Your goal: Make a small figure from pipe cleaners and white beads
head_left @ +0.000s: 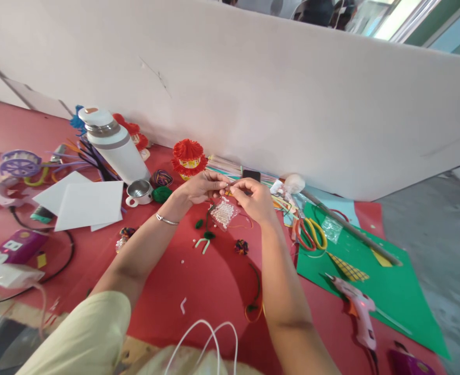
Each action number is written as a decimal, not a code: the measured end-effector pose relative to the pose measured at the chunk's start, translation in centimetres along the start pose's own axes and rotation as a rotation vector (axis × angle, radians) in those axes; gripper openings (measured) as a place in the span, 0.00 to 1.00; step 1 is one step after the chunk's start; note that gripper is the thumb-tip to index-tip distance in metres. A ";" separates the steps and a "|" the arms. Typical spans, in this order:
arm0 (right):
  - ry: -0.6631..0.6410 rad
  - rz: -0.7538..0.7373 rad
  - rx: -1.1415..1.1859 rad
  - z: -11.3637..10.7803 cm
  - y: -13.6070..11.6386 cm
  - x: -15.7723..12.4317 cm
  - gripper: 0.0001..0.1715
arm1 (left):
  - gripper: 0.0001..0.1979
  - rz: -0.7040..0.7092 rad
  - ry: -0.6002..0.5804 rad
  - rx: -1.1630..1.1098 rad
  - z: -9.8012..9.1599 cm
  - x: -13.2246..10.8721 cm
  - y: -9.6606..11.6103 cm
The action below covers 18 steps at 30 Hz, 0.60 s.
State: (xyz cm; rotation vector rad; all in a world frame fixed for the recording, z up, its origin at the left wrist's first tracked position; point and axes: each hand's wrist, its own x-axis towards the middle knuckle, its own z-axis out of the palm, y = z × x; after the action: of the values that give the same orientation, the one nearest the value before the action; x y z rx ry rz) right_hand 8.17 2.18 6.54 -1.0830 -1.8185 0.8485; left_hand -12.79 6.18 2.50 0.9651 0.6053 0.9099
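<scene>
My left hand (202,188) and my right hand (255,199) meet above the red mat (199,281), fingertips pinched together on a small thing too tiny to name. Just below them lies a clear bag of white beads (224,213). A silver bangle sits on my left wrist. Small green pieces (203,243) and a dark pom-pom (241,247) lie on the mat under my hands.
A white flask (113,143), metal cup (139,192), white sheets (85,204) and yarn balls lie at left. Scissors (310,233), a green sheet (374,281) and a pink glue gun (357,310) lie at right. A red tassel ornament (189,158) stands by the white wall.
</scene>
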 end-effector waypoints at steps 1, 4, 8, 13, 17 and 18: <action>0.001 0.007 0.000 0.0 0.0 0.0 0.09 | 0.18 -0.005 -0.001 -0.005 0.0 0.0 0.0; -0.005 0.015 -0.015 0.0 0.0 -0.1 0.09 | 0.17 -0.010 -0.003 -0.003 -0.1 0.0 -0.1; -0.015 -0.004 -0.032 -0.1 -0.1 -0.1 0.09 | 0.17 -0.004 0.003 -0.001 0.0 -0.1 -0.1; -0.010 -0.022 -0.033 0.0 -0.3 0.0 0.09 | 0.19 -0.011 0.004 -0.001 0.3 -0.2 0.1; -0.015 -0.030 -0.047 0.0 -0.1 0.0 0.10 | 0.19 -0.012 0.012 0.034 0.2 -0.2 0.1; -0.015 -0.038 -0.055 0.0 0.0 0.0 0.11 | 0.19 -0.007 0.014 0.048 0.1 -0.1 0.1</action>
State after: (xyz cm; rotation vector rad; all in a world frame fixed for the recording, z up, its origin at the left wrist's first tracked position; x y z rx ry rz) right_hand 8.14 2.20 6.51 -1.0757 -1.8787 0.7907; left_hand -12.79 6.02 2.68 0.9995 0.6445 0.9003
